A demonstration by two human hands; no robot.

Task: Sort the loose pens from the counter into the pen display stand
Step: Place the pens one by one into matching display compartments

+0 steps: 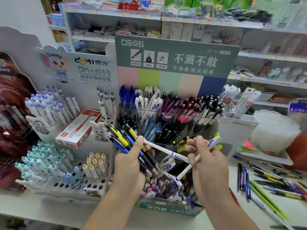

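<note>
Two hands are in view: the left hand point(131, 163) grips a bundle of about six pens point(131, 143) in yellow, blue and black plus one white pen, and the right hand point(207, 161) pinches one white pen point(197, 156). Three display stands are on the desk point(249, 206): one green pen display stand point(176, 67) and two white peg stands point(69, 185). One red and white box point(78, 130) lies between them, and too many loose pens point(269, 185) to count lie at right.
</note>
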